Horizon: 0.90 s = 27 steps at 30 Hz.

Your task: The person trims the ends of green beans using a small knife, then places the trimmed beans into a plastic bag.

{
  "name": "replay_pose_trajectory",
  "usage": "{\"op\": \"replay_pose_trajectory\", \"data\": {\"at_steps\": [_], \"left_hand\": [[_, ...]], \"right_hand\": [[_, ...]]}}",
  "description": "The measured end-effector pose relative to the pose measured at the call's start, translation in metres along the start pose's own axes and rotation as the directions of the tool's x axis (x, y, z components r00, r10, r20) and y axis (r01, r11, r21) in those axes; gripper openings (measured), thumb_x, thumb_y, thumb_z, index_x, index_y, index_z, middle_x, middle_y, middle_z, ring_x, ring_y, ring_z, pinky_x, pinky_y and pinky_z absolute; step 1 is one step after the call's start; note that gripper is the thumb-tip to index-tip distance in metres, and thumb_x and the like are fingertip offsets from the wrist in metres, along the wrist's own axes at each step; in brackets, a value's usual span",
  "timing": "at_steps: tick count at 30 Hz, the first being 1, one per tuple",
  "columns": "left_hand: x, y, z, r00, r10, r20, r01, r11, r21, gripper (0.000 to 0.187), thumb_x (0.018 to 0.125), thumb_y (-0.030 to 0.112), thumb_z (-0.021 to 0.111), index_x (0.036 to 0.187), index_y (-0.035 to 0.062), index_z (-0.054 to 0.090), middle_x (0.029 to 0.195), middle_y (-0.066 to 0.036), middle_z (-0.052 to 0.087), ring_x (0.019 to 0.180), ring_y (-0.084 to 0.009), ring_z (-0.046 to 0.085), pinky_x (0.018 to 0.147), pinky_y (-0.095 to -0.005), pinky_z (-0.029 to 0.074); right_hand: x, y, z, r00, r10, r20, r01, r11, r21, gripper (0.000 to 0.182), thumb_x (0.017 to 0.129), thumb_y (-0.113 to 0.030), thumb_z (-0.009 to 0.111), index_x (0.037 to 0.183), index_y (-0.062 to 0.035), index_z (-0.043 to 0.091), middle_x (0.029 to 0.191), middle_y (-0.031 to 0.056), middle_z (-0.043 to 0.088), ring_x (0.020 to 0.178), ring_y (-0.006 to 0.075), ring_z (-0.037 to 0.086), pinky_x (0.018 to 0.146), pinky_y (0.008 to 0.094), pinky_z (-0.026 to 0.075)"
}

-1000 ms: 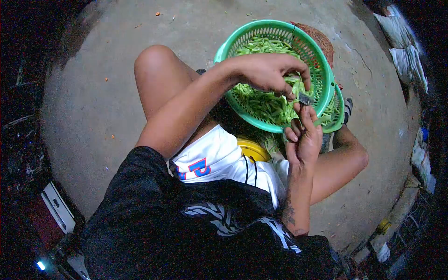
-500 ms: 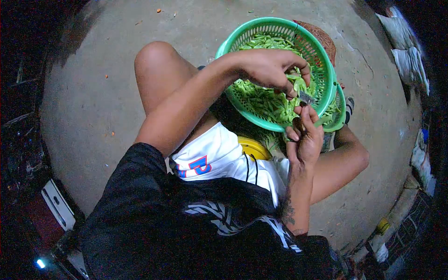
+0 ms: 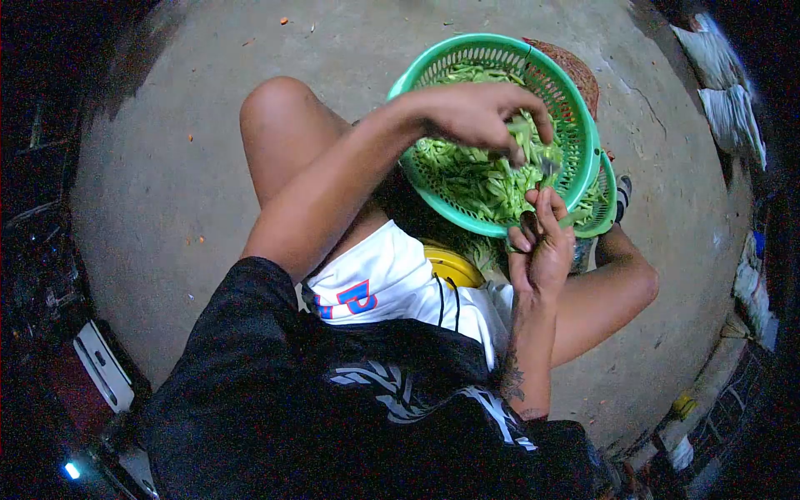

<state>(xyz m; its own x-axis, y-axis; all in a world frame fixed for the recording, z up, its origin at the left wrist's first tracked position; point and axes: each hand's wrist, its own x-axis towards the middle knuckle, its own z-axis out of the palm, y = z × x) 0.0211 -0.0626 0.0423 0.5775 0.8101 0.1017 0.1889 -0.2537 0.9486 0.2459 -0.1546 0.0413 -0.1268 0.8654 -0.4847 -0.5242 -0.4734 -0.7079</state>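
My left hand [image 3: 479, 121] is over the basket, palm down, with thumb and fingers apart; it is slightly blurred. Pale green slices show below and between its fingers. My right hand [image 3: 543, 250] is closed around a small knife [image 3: 547, 169] at the basket's near right rim, its short metal blade pointing up toward the left fingers. A green strip sticks out beside the right fingers. The green plastic basket [image 3: 460, 218] has slotted walls and holds a heap of cut green vegetable pieces [image 3: 492, 185].
Behind the large basket's right side sits a second green basket [image 3: 607, 218] with more green pieces. A reddish-brown mesh sack [image 3: 575, 71] lies behind. Something yellow and round [image 3: 452, 267] is between my legs. White sacks [image 3: 733, 125] stand on the right of the concrete floor [image 3: 175, 183].
My left fingers have spread and lifted slightly off the blade, and the green slices by them have dropped away. My right hand stays nearly in place with the knife.
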Motion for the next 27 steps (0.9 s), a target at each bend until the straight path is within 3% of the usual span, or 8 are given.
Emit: {"op": "replay_pose_trajectory", "data": {"at_steps": [3,5,6,15,17,19,22,27], "left_hand": [[0.000,0.027,0.009,0.972,-0.167,0.168,0.183,0.980,-0.082,0.045,0.079,0.003,0.074,0.122,0.0038,0.063,0.108,-0.006,0.066,0.101,-0.0157,0.061,0.090,-0.0329,0.050],[0.001,0.005,0.002,0.995,-0.005,0.100,0.021,0.987,-0.157,0.042,0.080,0.000,0.072,0.121,0.0034,0.062,0.108,-0.004,0.065,0.098,-0.0145,0.060,0.084,-0.0317,0.050],[0.002,0.005,-0.005,0.975,-0.189,0.114,0.212,0.945,-0.247,0.041,0.080,-0.002,0.071,0.120,0.0032,0.062,0.106,-0.003,0.065,0.096,-0.0144,0.060,0.082,-0.0302,0.051],[0.000,0.013,0.001,0.984,-0.030,0.176,0.042,0.997,-0.063,0.044,0.077,0.000,0.072,0.119,0.0053,0.064,0.103,-0.005,0.065,0.096,-0.0141,0.058,0.083,-0.0300,0.048],[-0.001,-0.006,-0.011,0.997,-0.030,0.073,0.043,0.982,-0.182,0.038,0.078,0.000,0.071,0.116,0.0012,0.064,0.102,-0.003,0.065,0.091,-0.0128,0.058,0.078,-0.0303,0.049],[-0.003,0.001,-0.019,0.986,-0.145,0.082,0.159,0.968,-0.195,0.036,0.080,0.000,0.071,0.115,0.0017,0.064,0.103,-0.003,0.065,0.086,-0.0119,0.059,0.073,-0.0299,0.050],[-0.007,0.004,-0.016,0.990,-0.139,0.009,0.139,0.982,-0.130,0.034,0.081,0.000,0.070,0.115,0.0022,0.064,0.100,-0.004,0.064,0.081,-0.0110,0.059,0.067,-0.0289,0.050],[-0.002,0.005,-0.003,0.992,-0.111,0.060,0.111,0.994,0.011,0.039,0.082,0.006,0.073,0.119,0.0025,0.065,0.102,-0.007,0.068,0.086,-0.0157,0.061,0.077,-0.0334,0.051]], "right_hand": [[0.002,0.001,-0.001,1.000,-0.012,0.003,0.012,1.000,-0.012,0.015,0.098,-0.013,0.069,0.110,-0.0061,0.065,0.094,0.0061,0.069,0.057,0.0021,0.042,0.046,0.0179,0.031],[-0.001,0.000,-0.001,0.999,-0.032,0.033,0.032,0.999,-0.021,0.014,0.098,-0.013,0.068,0.109,-0.0063,0.065,0.094,0.0061,0.069,0.056,0.0020,0.041,0.046,0.0179,0.031],[-0.002,-0.002,0.000,0.999,-0.024,0.030,0.025,0.999,-0.031,0.014,0.098,-0.013,0.068,0.109,-0.0063,0.064,0.095,0.0061,0.069,0.057,0.0020,0.041,0.047,0.0179,0.031],[0.001,0.000,-0.001,0.999,0.010,0.041,-0.009,1.000,-0.029,0.014,0.099,-0.015,0.067,0.109,-0.0055,0.064,0.096,0.0062,0.068,0.057,0.0025,0.041,0.045,0.0178,0.030],[0.000,-0.004,0.002,0.998,0.051,0.047,-0.048,0.997,-0.053,0.016,0.098,-0.013,0.067,0.111,-0.0052,0.062,0.095,0.0056,0.067,0.058,0.0027,0.042,0.046,0.0179,0.030],[0.003,-0.008,0.005,0.996,0.067,0.065,-0.062,0.996,-0.070,0.021,0.098,-0.012,0.062,0.117,-0.0028,0.062,0.096,0.0048,0.065,0.059,0.0027,0.041,0.047,0.0191,0.031],[0.005,-0.011,0.009,0.983,0.098,0.152,-0.096,0.995,-0.018,0.039,0.100,-0.016,0.054,0.134,0.0009,0.055,0.096,0.0030,0.060,0.059,0.0044,0.039,0.048,0.0212,0.034],[0.008,-0.012,0.004,0.967,0.183,0.176,-0.139,0.962,-0.234,0.024,0.099,-0.015,0.055,0.118,-0.0005,0.057,0.092,0.0036,0.058,0.060,0.0060,0.041,0.049,0.0219,0.036]]}}
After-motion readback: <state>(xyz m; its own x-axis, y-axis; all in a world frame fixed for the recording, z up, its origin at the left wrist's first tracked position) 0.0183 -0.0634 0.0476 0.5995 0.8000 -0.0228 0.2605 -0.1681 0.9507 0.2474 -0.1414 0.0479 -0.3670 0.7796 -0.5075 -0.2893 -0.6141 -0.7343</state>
